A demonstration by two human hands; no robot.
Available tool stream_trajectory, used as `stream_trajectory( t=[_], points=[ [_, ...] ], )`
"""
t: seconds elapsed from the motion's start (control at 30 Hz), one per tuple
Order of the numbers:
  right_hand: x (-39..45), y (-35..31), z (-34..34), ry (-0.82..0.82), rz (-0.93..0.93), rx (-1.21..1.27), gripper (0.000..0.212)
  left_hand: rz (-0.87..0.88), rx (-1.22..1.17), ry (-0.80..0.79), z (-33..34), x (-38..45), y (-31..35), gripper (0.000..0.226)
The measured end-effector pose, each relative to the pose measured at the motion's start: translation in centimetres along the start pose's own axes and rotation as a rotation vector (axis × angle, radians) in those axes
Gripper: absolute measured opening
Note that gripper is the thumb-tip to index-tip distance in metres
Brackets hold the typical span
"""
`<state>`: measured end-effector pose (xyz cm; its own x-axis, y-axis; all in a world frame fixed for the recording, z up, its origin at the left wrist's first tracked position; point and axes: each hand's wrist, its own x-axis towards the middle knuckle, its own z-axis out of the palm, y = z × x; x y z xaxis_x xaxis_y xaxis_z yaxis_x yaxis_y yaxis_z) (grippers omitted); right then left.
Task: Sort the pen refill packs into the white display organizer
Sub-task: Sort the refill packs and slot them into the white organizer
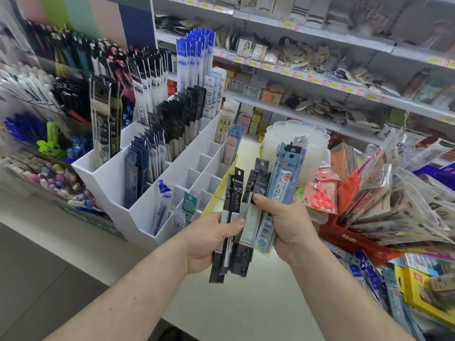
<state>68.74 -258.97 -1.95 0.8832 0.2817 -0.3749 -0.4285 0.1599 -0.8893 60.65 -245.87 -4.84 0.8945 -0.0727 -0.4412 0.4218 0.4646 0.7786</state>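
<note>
Several compartments of the white, stepped plastic display organizer [138,217] are already stocked: tall black-and-clear refill packs stand in the rear-left slot, rows of black and dark-blue packs fill the middle slots, and blue-and-white packs rise at the back. A single blue-topped clear refill pack [161,209] and a green-labelled pack [189,205] are seen in the front cells. Many small cells along the right side of the organizer are empty, so the sorting is judged to be partly done, with a good share left.

A fanned bundle of long, narrow pen refill packs [248,212] is held between both hands, in front of the organizer and just to its right, above the pale counter [221,303]. The black-topped packs at the left of the fan are gripped by the left hand [209,242], with the thumb pressed across their fronts and the fingers curled behind. The remaining packs, including light-blue ones at the right of the fan, are clasped by the right hand [288,225], its thumb laid over the dark packs in the middle. No pack is yet separated fully from the bundle. It cannot be told which cell is intended next.
</note>
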Motion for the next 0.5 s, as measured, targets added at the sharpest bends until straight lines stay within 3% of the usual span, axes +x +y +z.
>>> stream_trajectory(
  t=[0.1,0.3,0.5],
  points=[
    [-0.1,0.2,0.2,0.026,0.003,-0.008,0.031,0.01,0.069,0.024,-0.1,-0.1,-0.1,0.026],
    [0.4,0.5,-0.1,0.097,0.003,0.006,0.034,0.007,0.088,0.03,-0.4,-0.4,0.6,0.025],
    [0.9,-0.3,-1.6,0.105,-0.017,0.064,0.019,0.058,-0.03,0.219,-1.3,0.0,0.9,0.022]
  ],
)
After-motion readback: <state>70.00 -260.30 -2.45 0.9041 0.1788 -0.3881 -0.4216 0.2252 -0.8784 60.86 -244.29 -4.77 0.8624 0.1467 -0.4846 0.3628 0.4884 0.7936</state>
